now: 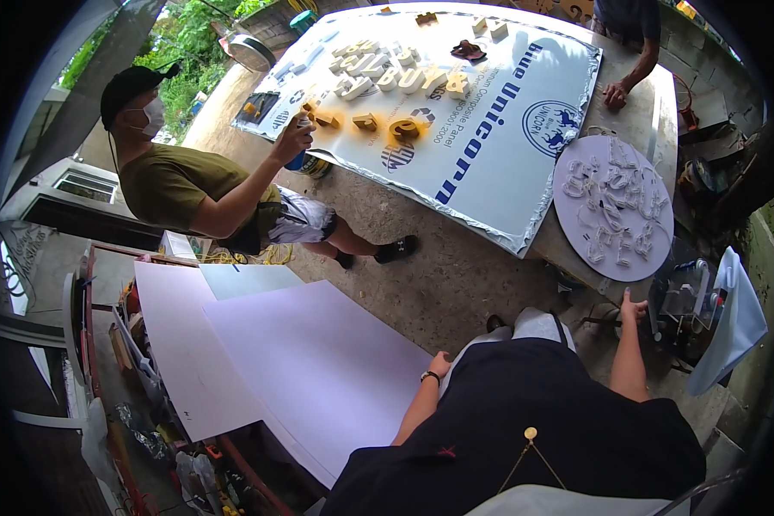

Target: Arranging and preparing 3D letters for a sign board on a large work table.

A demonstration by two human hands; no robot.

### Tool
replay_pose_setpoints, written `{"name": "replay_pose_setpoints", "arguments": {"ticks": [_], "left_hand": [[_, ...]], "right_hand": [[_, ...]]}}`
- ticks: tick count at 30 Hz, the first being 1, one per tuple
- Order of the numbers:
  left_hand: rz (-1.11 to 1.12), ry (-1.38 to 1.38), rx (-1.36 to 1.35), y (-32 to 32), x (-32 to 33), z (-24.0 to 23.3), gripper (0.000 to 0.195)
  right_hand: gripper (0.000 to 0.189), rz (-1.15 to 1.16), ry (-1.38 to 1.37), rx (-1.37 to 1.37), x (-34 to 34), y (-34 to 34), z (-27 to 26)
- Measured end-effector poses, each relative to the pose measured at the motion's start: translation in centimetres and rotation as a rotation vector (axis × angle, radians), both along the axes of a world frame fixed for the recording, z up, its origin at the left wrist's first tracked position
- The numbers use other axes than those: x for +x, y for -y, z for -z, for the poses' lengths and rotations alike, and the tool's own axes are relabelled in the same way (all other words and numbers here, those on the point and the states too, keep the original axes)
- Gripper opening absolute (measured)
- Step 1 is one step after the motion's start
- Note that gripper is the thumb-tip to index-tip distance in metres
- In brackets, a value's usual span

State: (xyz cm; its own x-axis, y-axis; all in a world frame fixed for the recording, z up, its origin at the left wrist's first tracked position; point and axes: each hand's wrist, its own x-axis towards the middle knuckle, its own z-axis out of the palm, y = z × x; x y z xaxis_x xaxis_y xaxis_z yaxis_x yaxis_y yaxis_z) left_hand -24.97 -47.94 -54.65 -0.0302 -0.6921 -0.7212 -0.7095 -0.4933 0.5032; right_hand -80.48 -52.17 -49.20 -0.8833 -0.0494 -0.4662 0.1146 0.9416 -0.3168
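My left hand [440, 364], with a dark wristband, hangs by my thigh near the edge of a large white sheet [335, 361]. Its grip is hard to make out. At the table's near corner my right hand [633, 311] reaches out with a finger extended, holding nothing visible. Just beyond it lies a round white board [613, 206] bearing raised letters and loose thin wires. Farther off, white block letters [413, 76] and several gold-coloured block letters [405, 128] stand on a foil-edged composite panel [503, 193], with orange overspray around the gold ones.
At the left a masked person [187, 174] holds a spray can [297, 158] over the panel. Another person's hand [615, 97] rests on the table's far right. A light blue cloth [729, 329] hangs right of me. Tools and scraps fill a rack [251, 477] at lower left.
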Motion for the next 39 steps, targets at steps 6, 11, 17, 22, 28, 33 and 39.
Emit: {"name": "replay_pose_setpoints", "arguments": {"ticks": [6, 11, 17, 22, 28, 33, 39], "left_hand": [[-0.003, 0.057, 0.099, 0.8, -1.9, -2.1, 0.046], [-0.011, 0.100, 0.077, 0.8, -2.0, -2.7, 0.045], [-0.005, 0.141, 0.048, 0.9, -2.2, -2.7, 0.044], [-0.002, 0.154, 0.046, 1.1, -2.4, -3.1, 0.044], [0.000, 0.170, 0.036, 1.1, -2.5, -3.4, 0.044], [-0.009, 0.169, 0.031, 1.2, -2.6, -3.4, 0.043], [-0.003, 0.177, 0.020, 1.2, -2.6, -3.2, 0.043]], "right_hand": [[0.085, 0.013, -0.011, 0.027, -0.8, -0.8, 0.6], [0.085, 0.006, -0.018, 0.024, -0.9, -0.8, 1.2], [0.086, 0.020, -0.015, 0.026, -0.8, -0.7, 1.1], [0.085, 0.026, -0.012, 0.022, -0.9, -0.7, 1.3], [0.086, 0.021, -0.019, 0.014, -0.9, -0.8, 1.4], [0.086, 0.021, -0.017, 0.006, -0.9, -0.8, 1.3], [0.086, -0.003, -0.039, 0.006, -1.1, -0.9, 1.8]]}}
